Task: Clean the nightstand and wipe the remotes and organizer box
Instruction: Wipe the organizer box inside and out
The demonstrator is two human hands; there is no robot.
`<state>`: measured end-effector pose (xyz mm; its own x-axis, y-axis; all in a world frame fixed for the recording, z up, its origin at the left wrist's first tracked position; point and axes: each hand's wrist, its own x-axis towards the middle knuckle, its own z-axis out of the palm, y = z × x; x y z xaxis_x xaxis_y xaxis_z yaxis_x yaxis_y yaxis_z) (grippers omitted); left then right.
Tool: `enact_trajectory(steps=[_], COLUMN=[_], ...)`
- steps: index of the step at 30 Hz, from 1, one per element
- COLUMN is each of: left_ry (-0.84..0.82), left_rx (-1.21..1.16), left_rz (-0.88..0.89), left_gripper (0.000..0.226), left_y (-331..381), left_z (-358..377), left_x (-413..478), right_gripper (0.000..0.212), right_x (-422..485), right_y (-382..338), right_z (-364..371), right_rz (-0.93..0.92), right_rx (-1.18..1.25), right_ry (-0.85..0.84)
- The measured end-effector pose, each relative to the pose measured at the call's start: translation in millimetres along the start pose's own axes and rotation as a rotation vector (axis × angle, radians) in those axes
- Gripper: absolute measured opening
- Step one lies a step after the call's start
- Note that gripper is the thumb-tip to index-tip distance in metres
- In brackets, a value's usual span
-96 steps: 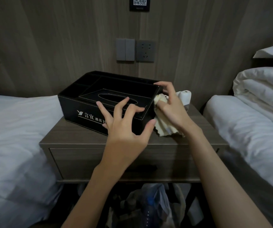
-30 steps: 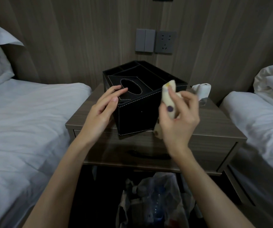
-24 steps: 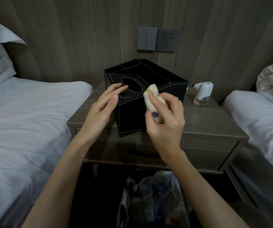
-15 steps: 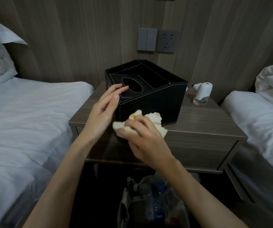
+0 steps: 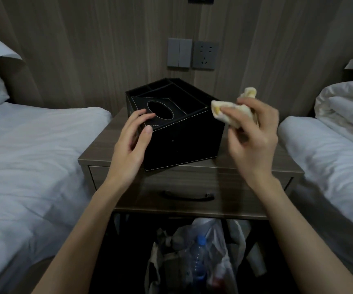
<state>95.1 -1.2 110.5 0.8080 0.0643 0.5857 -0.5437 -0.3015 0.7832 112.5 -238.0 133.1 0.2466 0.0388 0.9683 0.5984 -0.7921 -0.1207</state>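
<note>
Left hand rests with loose fingers on the organizer box, right hand clutches a bunched cloth; wiping looks midway, remotes unseen.

Organizer box: black, leather-look, pale stitching, oval tissue slot in the top panel, open compartments behind it toward 12 o'clock. It sits flat on the nightstand, turned so one corner points at 6 o'clock, close to the front edge. The left hand lies on its 9 o'clock corner, fingers on the top panel, thumb on the near face. The nightstand is grey-brown wood grain with one drawer and a dark handle. The cloth is pale yellow, crumpled, off the surface at the box's 3 o'clock, gripped in the right hand. No remotes visible.
</note>
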Motion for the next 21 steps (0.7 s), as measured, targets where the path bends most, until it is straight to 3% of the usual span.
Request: enact_trajectory(steps=[5, 12, 21], left_ry=[0.025, 0.026, 0.010], left_rx=[0.020, 0.003, 0.044], left_rz=[0.022, 0.022, 0.019], left_gripper=[0.033, 0.032, 0.030], left_y=[-1.8, -4.7, -1.0], left_z=[1.9, 2.2, 0.7], left_x=[0.9, 2.7, 0.8], right_gripper=[0.035, 0.032, 0.029], right_x=[-8.9, -51.2, -72.5], right_y=[-4.7, -24.7, -35.0], right_z=[20.5, 31.6, 31.4], right_rz=[0.068, 0.116, -0.280], right_rx=[0.129, 0.116, 0.145], right_ry=[-0.101, -0.201, -0.578])
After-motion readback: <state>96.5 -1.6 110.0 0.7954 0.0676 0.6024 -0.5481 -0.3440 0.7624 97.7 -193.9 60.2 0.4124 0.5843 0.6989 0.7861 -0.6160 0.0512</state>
